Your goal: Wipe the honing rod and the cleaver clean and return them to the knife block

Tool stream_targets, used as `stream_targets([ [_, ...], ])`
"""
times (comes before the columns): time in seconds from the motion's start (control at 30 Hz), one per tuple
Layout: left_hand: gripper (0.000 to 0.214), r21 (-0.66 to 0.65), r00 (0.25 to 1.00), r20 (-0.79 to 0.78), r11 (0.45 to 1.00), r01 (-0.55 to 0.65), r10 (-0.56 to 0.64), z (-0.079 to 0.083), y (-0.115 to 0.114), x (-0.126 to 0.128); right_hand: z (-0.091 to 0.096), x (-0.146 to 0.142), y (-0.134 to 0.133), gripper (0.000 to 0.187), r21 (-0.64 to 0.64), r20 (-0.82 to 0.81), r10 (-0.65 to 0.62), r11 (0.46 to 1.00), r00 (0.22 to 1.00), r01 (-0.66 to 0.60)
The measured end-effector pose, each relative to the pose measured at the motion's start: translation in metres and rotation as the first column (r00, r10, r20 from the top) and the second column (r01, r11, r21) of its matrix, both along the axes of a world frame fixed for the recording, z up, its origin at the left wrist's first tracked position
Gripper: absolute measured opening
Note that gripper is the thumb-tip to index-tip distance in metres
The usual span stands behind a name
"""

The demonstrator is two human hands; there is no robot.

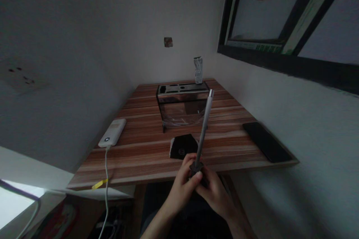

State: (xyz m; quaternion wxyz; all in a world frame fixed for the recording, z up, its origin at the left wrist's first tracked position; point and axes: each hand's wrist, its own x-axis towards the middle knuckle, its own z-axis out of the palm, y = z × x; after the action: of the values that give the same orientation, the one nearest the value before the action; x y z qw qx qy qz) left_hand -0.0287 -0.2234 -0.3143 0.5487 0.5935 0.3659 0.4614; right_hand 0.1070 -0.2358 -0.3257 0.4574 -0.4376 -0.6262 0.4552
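A grey metal rod point(204, 127) stands nearly upright, its tip leaning to the right, in front of the table. Its lower end meets a dark knobbly piece point(196, 166). My left hand point(183, 179) is closed round that dark piece, thumb across its front. From the other side my right hand point(214, 190) is closed on the same end, with most of its fingers hidden. Just beyond my hands, a black folded item with a faint round mark point(183, 147) lies on the table. Farther back is a metal-framed rack with a slotted top point(182, 88) and clear plastic film around it.
On the wood-grain table point(146, 149), a white power bank point(112, 133) with a white cable point(106, 179) lies left, a black phone point(266, 142) right. A crinkled silvery packet point(198, 70) stands by the rack. A yellow strip point(99, 184) is at the front edge. Walls flank both sides.
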Motion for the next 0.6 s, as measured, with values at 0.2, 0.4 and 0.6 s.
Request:
stream_targets([
  [0.2, 0.041, 0.067, 0.999, -0.045, 0.997, -0.022, 0.025, 0.002, 0.005, -0.011, 0.006, -0.001, 0.005, 0.052, 0.027, 0.028, 0.136, 0.990, 0.990, -0.137],
  [0.4, 0.030, 0.134, 0.999, -0.043, 0.991, -0.026, 0.032, 0.009, 0.003, -0.018, 0.005, 0.018, 0.024, 0.025, -0.002, 0.030, 0.116, 0.993, 0.993, -0.116],
  [0.6, 0.035, -0.032, 0.985, 0.087, 0.989, -0.146, 0.148, 0.003, 0.001, -0.023, -0.004, 0.028, 0.073, 0.029, 0.226, 0.478, -0.387, 0.921, 0.788, 0.316],
])
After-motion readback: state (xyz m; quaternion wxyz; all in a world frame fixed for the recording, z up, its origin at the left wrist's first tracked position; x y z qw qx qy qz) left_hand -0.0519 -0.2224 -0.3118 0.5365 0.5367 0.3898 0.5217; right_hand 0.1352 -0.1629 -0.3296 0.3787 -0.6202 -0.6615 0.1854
